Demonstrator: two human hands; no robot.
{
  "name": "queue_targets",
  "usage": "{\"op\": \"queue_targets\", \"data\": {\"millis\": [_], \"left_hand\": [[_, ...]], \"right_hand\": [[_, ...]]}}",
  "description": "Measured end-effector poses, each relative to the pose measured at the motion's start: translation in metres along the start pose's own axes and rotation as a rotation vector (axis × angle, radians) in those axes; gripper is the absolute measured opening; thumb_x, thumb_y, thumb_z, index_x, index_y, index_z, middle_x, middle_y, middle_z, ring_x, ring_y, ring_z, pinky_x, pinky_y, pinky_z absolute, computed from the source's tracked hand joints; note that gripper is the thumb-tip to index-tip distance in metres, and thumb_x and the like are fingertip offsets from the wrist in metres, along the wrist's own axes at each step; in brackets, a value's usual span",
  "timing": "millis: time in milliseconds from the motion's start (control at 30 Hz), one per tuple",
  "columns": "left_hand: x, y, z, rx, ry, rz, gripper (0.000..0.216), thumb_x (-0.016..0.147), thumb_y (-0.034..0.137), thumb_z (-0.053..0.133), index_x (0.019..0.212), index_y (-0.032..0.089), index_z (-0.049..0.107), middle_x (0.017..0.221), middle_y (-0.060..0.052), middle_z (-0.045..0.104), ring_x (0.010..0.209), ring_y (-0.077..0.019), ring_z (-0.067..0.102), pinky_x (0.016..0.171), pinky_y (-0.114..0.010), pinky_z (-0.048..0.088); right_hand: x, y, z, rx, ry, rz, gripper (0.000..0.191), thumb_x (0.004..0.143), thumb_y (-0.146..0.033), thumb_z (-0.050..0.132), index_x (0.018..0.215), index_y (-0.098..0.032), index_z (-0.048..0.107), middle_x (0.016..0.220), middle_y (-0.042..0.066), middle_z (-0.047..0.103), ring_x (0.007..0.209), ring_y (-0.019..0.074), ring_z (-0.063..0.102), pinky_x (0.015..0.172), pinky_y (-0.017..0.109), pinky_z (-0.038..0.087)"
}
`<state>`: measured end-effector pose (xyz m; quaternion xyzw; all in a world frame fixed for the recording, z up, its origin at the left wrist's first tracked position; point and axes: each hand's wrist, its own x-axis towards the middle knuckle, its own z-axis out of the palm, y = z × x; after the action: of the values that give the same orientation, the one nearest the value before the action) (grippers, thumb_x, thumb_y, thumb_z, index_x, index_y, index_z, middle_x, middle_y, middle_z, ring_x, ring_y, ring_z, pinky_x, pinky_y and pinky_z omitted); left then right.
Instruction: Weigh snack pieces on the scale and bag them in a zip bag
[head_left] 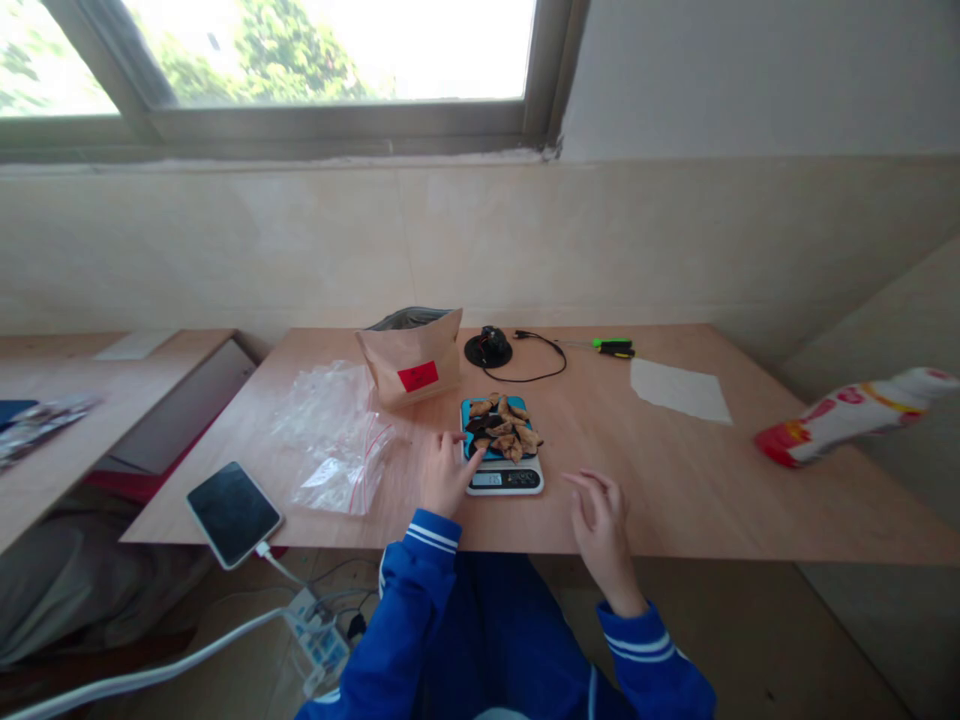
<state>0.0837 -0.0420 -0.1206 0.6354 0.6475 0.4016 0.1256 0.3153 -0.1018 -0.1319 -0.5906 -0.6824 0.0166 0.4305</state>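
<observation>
A small kitchen scale (pixel 474 489) with a blue top and a lit display lies near the table's front edge. Several brown, curled dried pieces (pixel 511 440) are heaped on it; their exact kind I cannot make out. My left hand (pixel 448 478) is at the scale's left side, thumb and forefinger apart beside the pieces; whether it touches them is unclear. To the right of the scale, my right hand (pixel 602 525) hovers at the table edge, fingers loosely bent and apart, holding nothing. Behind the scale stands an opened brown paper pouch (pixel 401 355) with a red label.
Clear zip bags (pixel 330 440) lie to the left, near a white tablet (pixel 234 512) on a charging cable. At the back are a black round-based device (pixel 489 347) with a cable and screwdrivers (pixel 615 347). Rightward lie a paper sheet (pixel 679 390) and a red-white bottle (pixel 847 415).
</observation>
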Motion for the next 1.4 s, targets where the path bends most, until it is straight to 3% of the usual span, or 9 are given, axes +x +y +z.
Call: {"op": "queue_targets", "data": {"millis": [133,267,433,633,767,1067,1400], "left_hand": [[-0.001,0.0,0.0,0.078,0.0,0.019,0.018,0.08,0.034,0.064,0.088,0.019,0.062,0.089,-0.006,0.059,0.085,-0.0214,0.062,0.075,-0.035,0.05],[-0.005,-0.002,-0.007,-0.018,0.032,-0.02,0.013,0.081,0.033,0.061,0.082,0.019,0.06,0.083,-0.004,0.064,0.077,-0.0187,0.061,0.071,-0.033,0.049],[-0.024,-0.017,-0.024,-0.267,0.064,-0.212,0.018,0.08,0.038,0.06,0.081,0.02,0.062,0.075,-0.002,0.068,0.064,-0.0153,0.061,0.061,-0.029,0.049],[-0.057,-0.048,-0.046,-0.349,0.195,-0.386,0.037,0.073,0.052,0.064,0.081,0.016,0.064,0.074,-0.004,0.069,0.065,-0.0164,0.063,0.061,-0.028,0.05],[-0.067,-0.056,-0.046,-0.34,0.212,-0.362,0.039,0.07,0.056,0.064,0.077,0.017,0.064,0.069,-0.003,0.067,0.061,-0.0163,0.062,0.058,-0.028,0.05],[-0.069,-0.048,-0.036,-0.2,0.253,-0.332,0.039,0.074,0.056,0.059,0.079,0.018,0.065,0.054,0.002,0.057,0.049,-0.0127,0.054,0.05,-0.024,0.044],[-0.073,-0.053,-0.031,-0.113,0.256,-0.355,0.042,0.075,0.06,0.056,0.081,0.019,0.066,0.055,0.002,0.056,0.05,-0.013,0.054,0.051,-0.024,0.043]], "right_hand": [[-0.005,0.011,-0.007,-0.039,0.034,-0.003,0.024,0.091,-0.022,0.043,0.106,-0.021,0.061,0.105,0.011,0.053,0.103,0.0268,0.053,0.091,0.047,0.041],[-0.008,0.02,-0.011,-0.061,0.056,0.009,0.023,0.091,-0.021,0.043,0.105,-0.02,0.062,0.103,0.011,0.054,0.1,0.0267,0.053,0.09,0.047,0.042],[-0.016,0.033,-0.012,-0.053,0.063,0.047,0.023,0.091,-0.023,0.044,0.102,-0.018,0.063,0.101,0.012,0.054,0.098,0.0266,0.053,0.088,0.047,0.043],[-0.025,0.045,-0.007,-0.072,0.091,0.039,0.022,0.089,-0.024,0.044,0.1,-0.018,0.063,0.096,0.01,0.055,0.092,0.0253,0.054,0.083,0.044,0.045],[-0.028,0.043,-0.002,-0.159,0.101,-0.011,0.021,0.088,-0.021,0.044,0.096,-0.017,0.063,0.095,0.011,0.058,0.09,0.0259,0.054,0.083,0.044,0.044],[-0.029,0.04,0.0,-0.157,0.113,-0.012,0.022,0.088,-0.017,0.042,0.094,-0.016,0.064,0.091,0.011,0.059,0.087,0.0245,0.056,0.078,0.039,0.045],[-0.032,0.038,0.003,-0.191,0.153,-0.001,0.022,0.086,-0.014,0.042,0.094,-0.015,0.063,0.085,0.01,0.061,0.08,0.0235,0.056,0.073,0.036,0.045]]}}
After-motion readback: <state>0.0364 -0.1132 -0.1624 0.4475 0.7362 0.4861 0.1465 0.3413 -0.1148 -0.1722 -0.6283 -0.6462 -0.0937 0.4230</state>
